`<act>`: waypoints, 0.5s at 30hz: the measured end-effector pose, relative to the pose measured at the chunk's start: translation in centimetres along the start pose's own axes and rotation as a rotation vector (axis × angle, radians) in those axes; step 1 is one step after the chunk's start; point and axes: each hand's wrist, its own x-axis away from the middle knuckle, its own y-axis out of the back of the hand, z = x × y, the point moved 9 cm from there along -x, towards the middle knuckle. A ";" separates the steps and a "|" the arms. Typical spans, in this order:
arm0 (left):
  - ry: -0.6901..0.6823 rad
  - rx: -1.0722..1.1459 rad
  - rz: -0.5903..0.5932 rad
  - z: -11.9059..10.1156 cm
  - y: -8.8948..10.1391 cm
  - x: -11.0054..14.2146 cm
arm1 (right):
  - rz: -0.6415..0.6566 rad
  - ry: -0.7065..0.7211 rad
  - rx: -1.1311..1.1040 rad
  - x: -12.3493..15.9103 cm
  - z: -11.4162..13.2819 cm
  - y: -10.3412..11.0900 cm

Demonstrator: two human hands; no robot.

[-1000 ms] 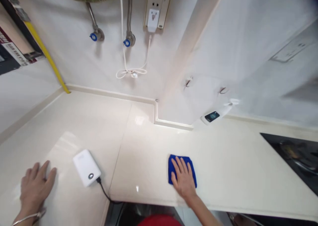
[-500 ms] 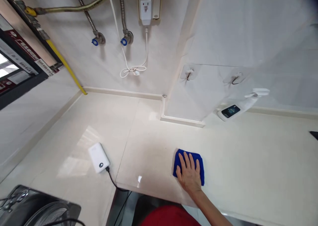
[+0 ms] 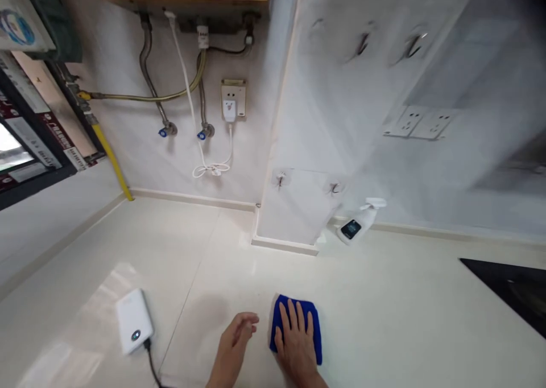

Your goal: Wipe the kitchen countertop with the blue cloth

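Note:
A folded blue cloth (image 3: pixel 316 325) lies on the pale countertop. My right hand (image 3: pixel 296 342) rests flat on top of it, fingers spread and pointing away from me. To the left of the cloth, a short gap away, my left hand (image 3: pixel 235 339) hovers over the counter. Its fingers are half curled, the thumb a little apart from them, and nothing shows in it. A white spray bottle (image 3: pixel 357 226) with a dark label stands farther back by the wall, to the right of the wall's corner.
At the left a white power bank (image 3: pixel 133 321) has a black cable (image 3: pixel 152 368) plugged in. A dark cooktop (image 3: pixel 512 288) lies at the right. Wall hooks (image 3: pixel 280 180), a socket with a white plug (image 3: pixel 229 110) and a yellow pipe (image 3: pixel 111 160) line the walls.
The camera view has tilted up, showing the heater above and more cooktop. My left hand has come into view beside the cloth. My right hand is still flat on the cloth.

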 end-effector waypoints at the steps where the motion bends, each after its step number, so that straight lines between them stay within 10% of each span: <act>1: -0.076 -0.129 0.068 -1.0 -1.9 -1.7 | -0.025 0.002 -0.008 0.0 0.0 0.0; 7: -0.452 -1.023 0.129 -3.0 -6.3 -9.8 | -0.038 0.033 -0.054 0.1 -0.8 0.4; 15: -0.366 -1.214 -0.211 -3.6 2.9 -21.1 | -0.118 -0.041 0.128 6.4 -8.6 2.0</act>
